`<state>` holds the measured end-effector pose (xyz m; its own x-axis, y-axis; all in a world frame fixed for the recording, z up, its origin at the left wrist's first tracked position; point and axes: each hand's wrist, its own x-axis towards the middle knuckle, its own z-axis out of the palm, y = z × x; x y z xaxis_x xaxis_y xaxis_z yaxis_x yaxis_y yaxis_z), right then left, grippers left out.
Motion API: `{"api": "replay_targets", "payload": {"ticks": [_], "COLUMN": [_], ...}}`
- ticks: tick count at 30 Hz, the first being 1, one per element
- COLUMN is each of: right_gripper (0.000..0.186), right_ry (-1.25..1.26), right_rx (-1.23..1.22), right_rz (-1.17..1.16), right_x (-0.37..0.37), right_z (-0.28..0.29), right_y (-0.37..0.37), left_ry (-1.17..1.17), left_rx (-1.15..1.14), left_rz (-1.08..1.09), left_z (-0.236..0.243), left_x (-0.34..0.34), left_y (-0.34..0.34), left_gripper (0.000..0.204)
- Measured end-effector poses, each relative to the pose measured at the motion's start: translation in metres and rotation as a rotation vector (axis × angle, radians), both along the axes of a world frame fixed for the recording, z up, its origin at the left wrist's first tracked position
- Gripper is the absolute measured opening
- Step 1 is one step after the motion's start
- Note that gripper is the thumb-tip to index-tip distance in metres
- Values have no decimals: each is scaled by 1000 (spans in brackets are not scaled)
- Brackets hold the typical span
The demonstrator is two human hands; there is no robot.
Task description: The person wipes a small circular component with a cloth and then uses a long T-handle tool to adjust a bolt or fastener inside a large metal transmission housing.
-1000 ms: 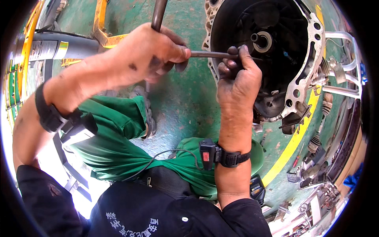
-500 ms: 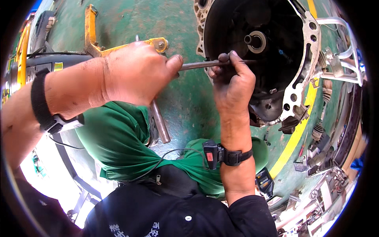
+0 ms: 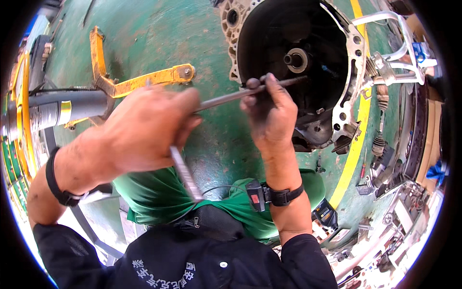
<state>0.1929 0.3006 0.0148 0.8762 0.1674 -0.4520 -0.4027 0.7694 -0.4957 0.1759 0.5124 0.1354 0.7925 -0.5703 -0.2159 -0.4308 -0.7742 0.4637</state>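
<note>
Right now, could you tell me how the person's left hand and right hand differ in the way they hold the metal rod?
The left hand closes round the near end of the metal rod, knuckles up, large and close to the camera. The right hand pinches it farther along with raised fingertips, near the dark bell housing. The left hand also carries a second ribbed bar. Both wrists wear black straps.

The left hand (image 3: pixel 144 130) hides the near end of the thin rod (image 3: pixel 240 95).

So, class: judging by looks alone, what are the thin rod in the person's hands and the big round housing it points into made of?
Thin rod: probably steel, dull grey and bare, with a faint sheen along its straight length.
Round housing: looks like cast aluminium, with a pale matt silver rim, ribs and bolt holes; the inside is dark with grime.
Both are judged by look only.
</note>
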Motion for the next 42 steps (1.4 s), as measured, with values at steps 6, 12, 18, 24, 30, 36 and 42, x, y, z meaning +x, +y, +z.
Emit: {"api": "replay_targets", "payload": {"ticks": [6, 12, 18, 24, 30, 36, 42], "right_gripper": [28, 26, 30, 30, 28, 29, 25], "right_ry": [-192, -93, -89, -22, -21, -49, -112], "right_rx": [-119, -147, -155, -143, -105, -138, -19], "right_rz": [54, -39, -81, -135, -148, -163, -172], "right_x": [34, 58, 69, 75, 81, 84, 87], "right_z": [19, 6, -1, 1, -2, -8, -16], "right_y": [16, 22, 23, 24, 27, 30, 29], "left_ry": [859, 1146, 1249, 1269, 1270, 975, 204], "left_rx": [-874, -1032, -1066, -1158, -1230, -939, -385], "left_rz": [882, 890, 892, 1027, 997, 708, 382], "left_z": [0, -18, -29, -28, -26, -39, -47], "left_x": [1, 47, 75, 84, 84, 93, 105], "left_y": [1, 7, 15, 1, -3, 12, 11], "left_gripper": [30, 24, 22, 23, 22, 24, 15]}}
